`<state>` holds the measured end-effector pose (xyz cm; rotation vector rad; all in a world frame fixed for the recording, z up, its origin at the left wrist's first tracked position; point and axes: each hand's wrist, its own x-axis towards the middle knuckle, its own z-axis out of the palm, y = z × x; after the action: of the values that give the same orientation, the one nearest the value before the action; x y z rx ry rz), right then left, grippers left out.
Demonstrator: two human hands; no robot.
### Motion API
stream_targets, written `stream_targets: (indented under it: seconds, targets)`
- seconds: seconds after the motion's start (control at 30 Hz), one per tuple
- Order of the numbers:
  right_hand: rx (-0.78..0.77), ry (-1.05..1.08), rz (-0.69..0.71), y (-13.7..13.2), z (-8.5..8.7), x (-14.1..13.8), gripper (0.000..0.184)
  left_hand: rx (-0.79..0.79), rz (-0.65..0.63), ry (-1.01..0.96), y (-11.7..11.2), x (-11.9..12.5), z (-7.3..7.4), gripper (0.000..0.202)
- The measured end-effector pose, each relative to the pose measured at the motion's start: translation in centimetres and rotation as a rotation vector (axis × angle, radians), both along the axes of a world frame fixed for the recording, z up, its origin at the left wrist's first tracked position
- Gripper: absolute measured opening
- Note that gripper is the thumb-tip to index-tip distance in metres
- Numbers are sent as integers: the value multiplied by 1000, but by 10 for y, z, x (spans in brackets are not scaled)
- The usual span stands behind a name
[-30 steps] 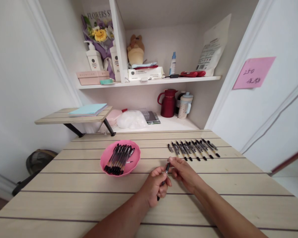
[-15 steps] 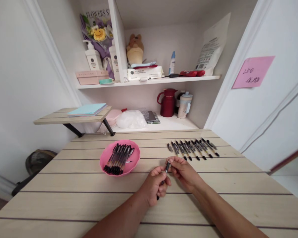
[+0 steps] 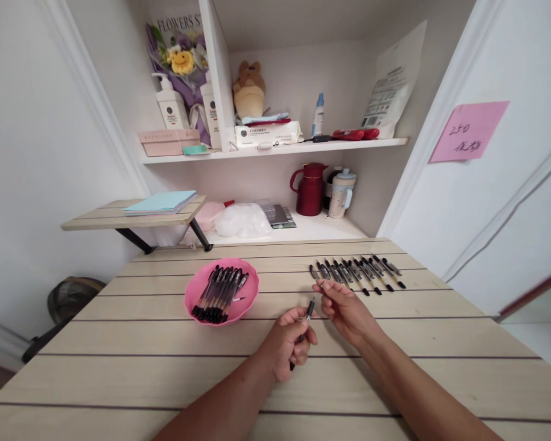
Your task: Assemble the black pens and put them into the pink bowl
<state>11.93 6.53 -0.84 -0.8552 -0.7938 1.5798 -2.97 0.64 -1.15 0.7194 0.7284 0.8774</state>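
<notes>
closed around one slim black pen (image 3: 310,309), the left hand (image 3: 290,344) has its thumb and curled fingers wrapped about the barrel, so that the pointed end slants up and away out of the top of the fist and a dark end pokes out below it. the right hand (image 3: 346,311) is just beyond that point, apart from the pen, its thumb and forefinger drawn close to each other; whether they meet or pinch something tiny is too small to tell. both hands are above a pale slatted table (image 3: 119,381). to the left, well apart from the fist, a pink bowl (image 3: 251,294) with a wavy rim holds a bundle of black-ended pens (image 3: 219,295), lying slantwise side by side, and a thin white-and-dark piece (image 3: 239,299) rests near them inside. past the right hand, a row of dark pen pieces (image 3: 367,274) lies slantwise on the boards, its near edge partly hidden by the fingers. behind the table, a red jug (image 3: 310,191) stands on the lower shelf beside a speckled cup (image 3: 341,199), and a pink note (image 3: 471,131) is on the wall at right.
</notes>
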Motion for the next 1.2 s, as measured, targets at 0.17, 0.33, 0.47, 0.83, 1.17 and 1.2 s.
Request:
stream_targets:
  seconds: [0.17, 0.33, 0.47, 0.83, 1.17, 1.2]
  targets:
    - [61, -370, -196, 19, -7, 25, 26, -12, 4, 3, 0, 0, 0, 35]
    - [230, -971, -203, 33, -8, 45, 18, -9, -8, -2, 0, 0, -1, 32]
    - [349, -1481, -92, 39, 0, 40, 22, 3, -27, -10, 1, -1, -1, 31]
    - [501, -1961, 39, 51, 2, 16, 17, 4, -27, -9, 1, -1, -2, 31]
    - [520, -2082, 75, 59, 6, 8, 22, -3, -34, -18, 2, -2, -4, 35]
    - [522, -2082, 74, 59, 6, 8, 22, -2, -33, -19, 2, -2, -4, 34]
